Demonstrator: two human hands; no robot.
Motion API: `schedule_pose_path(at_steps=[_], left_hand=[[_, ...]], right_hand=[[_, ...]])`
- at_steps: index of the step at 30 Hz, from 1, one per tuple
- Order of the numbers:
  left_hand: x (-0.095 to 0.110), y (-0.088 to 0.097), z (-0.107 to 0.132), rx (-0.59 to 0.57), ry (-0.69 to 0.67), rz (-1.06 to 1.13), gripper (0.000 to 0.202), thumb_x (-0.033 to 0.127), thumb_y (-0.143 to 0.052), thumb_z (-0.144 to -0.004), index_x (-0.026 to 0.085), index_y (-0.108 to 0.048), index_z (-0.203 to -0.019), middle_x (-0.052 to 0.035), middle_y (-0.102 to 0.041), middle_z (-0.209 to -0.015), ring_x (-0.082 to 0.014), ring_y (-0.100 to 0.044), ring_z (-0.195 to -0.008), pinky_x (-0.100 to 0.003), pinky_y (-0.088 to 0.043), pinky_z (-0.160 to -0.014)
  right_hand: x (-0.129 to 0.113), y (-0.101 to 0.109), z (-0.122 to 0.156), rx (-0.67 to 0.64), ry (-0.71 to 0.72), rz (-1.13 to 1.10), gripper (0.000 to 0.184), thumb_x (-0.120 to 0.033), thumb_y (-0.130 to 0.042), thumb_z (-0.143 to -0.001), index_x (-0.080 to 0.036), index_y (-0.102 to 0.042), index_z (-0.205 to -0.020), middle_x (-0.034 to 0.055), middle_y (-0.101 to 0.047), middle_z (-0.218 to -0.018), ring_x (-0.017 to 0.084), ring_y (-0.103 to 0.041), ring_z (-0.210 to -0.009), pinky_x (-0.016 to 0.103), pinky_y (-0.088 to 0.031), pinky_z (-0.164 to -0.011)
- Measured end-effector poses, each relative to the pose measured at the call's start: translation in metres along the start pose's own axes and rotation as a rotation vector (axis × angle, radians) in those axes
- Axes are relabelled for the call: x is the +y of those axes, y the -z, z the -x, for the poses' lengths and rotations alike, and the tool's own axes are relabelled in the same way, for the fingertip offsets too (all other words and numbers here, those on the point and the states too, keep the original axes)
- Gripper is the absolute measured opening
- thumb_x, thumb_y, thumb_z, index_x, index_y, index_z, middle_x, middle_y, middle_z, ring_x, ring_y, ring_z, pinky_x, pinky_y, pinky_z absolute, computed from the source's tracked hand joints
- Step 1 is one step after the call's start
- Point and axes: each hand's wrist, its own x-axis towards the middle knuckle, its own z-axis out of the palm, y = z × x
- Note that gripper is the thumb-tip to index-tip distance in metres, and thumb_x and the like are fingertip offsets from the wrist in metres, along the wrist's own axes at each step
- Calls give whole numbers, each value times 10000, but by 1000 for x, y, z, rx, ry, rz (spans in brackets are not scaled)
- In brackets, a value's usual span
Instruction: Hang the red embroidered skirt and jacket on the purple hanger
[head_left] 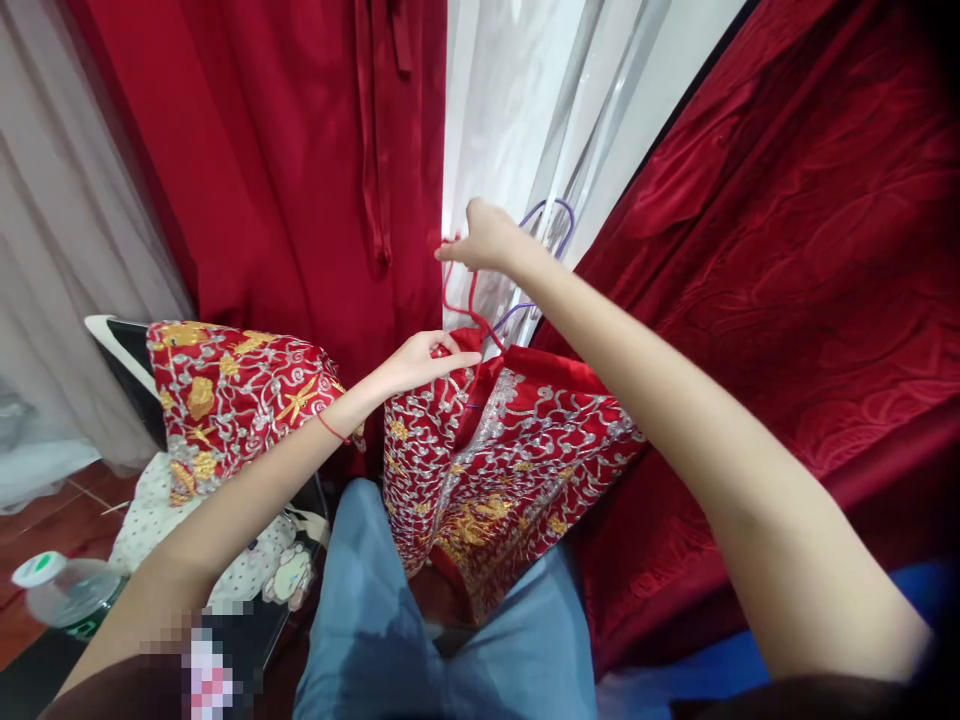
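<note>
A red skirt (pixel 525 450) with silver and gold embroidery hangs in front of my knees, its plain red waistband (pixel 559 368) at the top. My left hand (pixel 427 362) is closed at the waistband's left part, thumb and fingers gripping the edge. Above it, my right hand (pixel 484 238) pinches a thin red cord (pixel 472 300), which runs up in a loop from the waistband. Behind the right forearm shows a purple hanger (pixel 568 225), partly hidden by the arm and skirt.
On the left, a chair (pixel 124 375) holds another embroidered red garment (pixel 240 400) and a dotted white cloth bag (pixel 161 520). A plastic bottle (pixel 71 595) stands lower left. Red curtain fabric (pixel 300 180) hangs ahead; dark red cloth (pixel 787 330) drapes on the right.
</note>
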Motion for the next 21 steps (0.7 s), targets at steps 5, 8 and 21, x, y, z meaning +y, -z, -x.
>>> schedule_pose_path(at_steps=[5,8,21], left_hand=[[6,-6,-2,154,38,-175,512,666,-766,-637,218,-519,-618,-14,-572,-609,-172,-519,-633,-301,-334,-621],[13,-17,-7,259,106,-357,517,642,-764,-651,229,-467,-565,-37,-541,-592,-237,-563,-725,-329,-325,-678],[21,-29,6,325,78,-553,556,741,-596,-759,215,-500,-605,-105,-626,-734,-320,-612,-921,-353,-358,-801]], right_hand=[[6,12,67,-122,79,420,167,-284,-641,-886,-118,-630,-877,61,-609,-836,202,-629,-884,416,-519,-867],[-18,26,130,-41,81,404,221,-328,-514,-956,-151,-645,-933,44,-622,-793,166,-602,-793,341,-499,-793],[45,-70,307,-170,-805,346,352,-501,-557,-919,-188,-702,-850,112,-749,-933,224,-673,-891,307,-462,-770]])
